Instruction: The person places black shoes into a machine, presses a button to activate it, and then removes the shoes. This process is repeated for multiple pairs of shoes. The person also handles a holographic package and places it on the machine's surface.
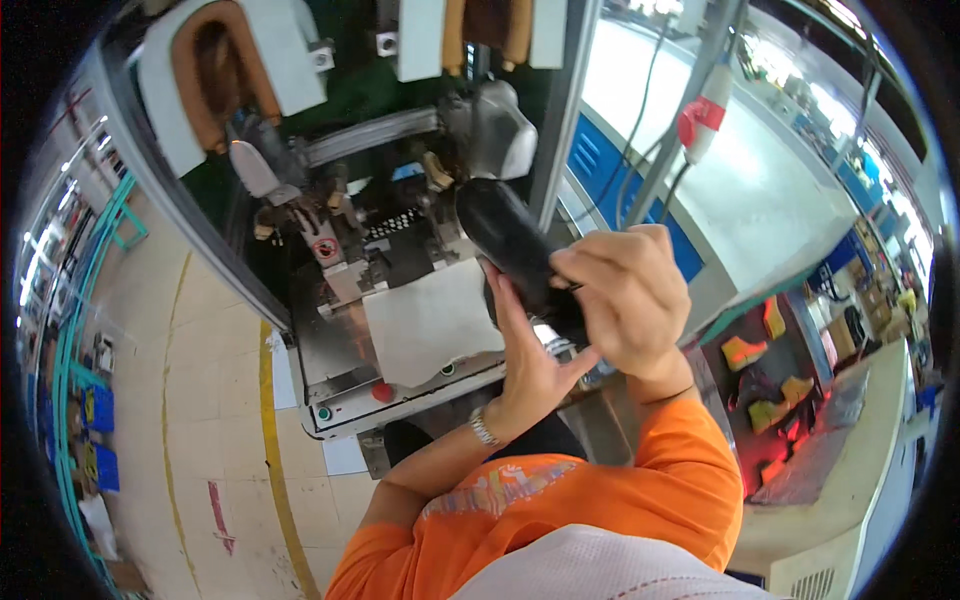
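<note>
A black shoe [505, 228] with a rounded toe is held up in front of the machine, the toe pointing away from me and to the left. My left hand [530, 365] supports it from the near left side, fingers along its flank and thumb spread toward the right hand. With bent fingers, my right hand [632, 300] pinches the shoe near its rear end. Part of the shoe is hidden behind both hands. Just left of it, a pale sheet [430, 325] covers part of the machine's metal table.
The machine [370, 150] has metal clamps, a pale form at left, and brown U-shaped pads above. A red button [382, 392] sits on its front edge. On the right, a rack [775, 390] carries several coloured shoes beside a white-topped cabinet [740, 180]. A red-and-white plug connector [702, 118] hangs nearby.
</note>
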A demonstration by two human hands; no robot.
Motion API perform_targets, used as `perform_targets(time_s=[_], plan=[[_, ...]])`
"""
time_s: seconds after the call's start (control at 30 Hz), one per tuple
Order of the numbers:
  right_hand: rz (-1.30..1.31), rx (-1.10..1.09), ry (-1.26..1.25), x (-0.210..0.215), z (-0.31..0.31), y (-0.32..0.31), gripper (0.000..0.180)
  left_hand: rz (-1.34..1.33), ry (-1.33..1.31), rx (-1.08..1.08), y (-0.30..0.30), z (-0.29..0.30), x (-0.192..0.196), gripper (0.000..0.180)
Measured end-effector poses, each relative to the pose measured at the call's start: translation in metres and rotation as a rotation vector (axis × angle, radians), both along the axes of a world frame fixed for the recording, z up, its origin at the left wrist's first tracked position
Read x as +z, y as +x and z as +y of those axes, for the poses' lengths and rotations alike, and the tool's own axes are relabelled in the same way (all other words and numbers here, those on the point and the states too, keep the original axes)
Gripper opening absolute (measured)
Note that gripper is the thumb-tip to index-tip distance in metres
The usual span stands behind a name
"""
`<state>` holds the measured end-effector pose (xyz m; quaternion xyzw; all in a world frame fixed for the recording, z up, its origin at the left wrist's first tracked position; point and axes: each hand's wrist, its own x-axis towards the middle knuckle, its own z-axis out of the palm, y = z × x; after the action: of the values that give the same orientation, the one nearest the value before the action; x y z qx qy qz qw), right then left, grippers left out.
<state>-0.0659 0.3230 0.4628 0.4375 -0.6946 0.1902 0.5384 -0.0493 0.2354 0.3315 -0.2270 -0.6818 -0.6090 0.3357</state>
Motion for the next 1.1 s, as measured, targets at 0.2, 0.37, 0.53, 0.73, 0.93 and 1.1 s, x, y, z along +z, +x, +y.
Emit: perform_targets(time_s=[0.2, 0.37, 0.53, 0.73, 0.93, 1.1], plan=[[-0.363, -0.018, 0.139, 0.009, 0.018, 0.021, 0.038, -0.411, 0.568, -0.353, -0.003, 0.049, -0.035, 0.059], [-0.801, -0.496, -0.236, -0.042, 0.126, 0.040, 0.052, -0.831, 1.016, -0.648, -0.020, 0.055, -0.048, 0.035], [-1.573, -0.026, -0.787, -0.136, 0.164, 0.082, 0.045, -1.144, 0.932, -1.090, -0.022, 0.073, -0.056, 0.036], [-1.560, -0.121, -1.216, -0.186, 0.202, 0.118, 0.024, -1.961, 0.658, -1.151, 0.005, 0.099, -0.121, 0.052], [-1.051, -1.117, -0.818, -0.210, 0.376, 0.129, 0.031, -2.181, 0.561, -0.928, 0.020, 0.060, -0.193, 0.033], [-1.034, -1.331, -1.138, -0.162, 0.575, 0.114, 0.053, -1.939, 0.463, -0.780, -0.022, 0.048, -0.200, 0.030]])
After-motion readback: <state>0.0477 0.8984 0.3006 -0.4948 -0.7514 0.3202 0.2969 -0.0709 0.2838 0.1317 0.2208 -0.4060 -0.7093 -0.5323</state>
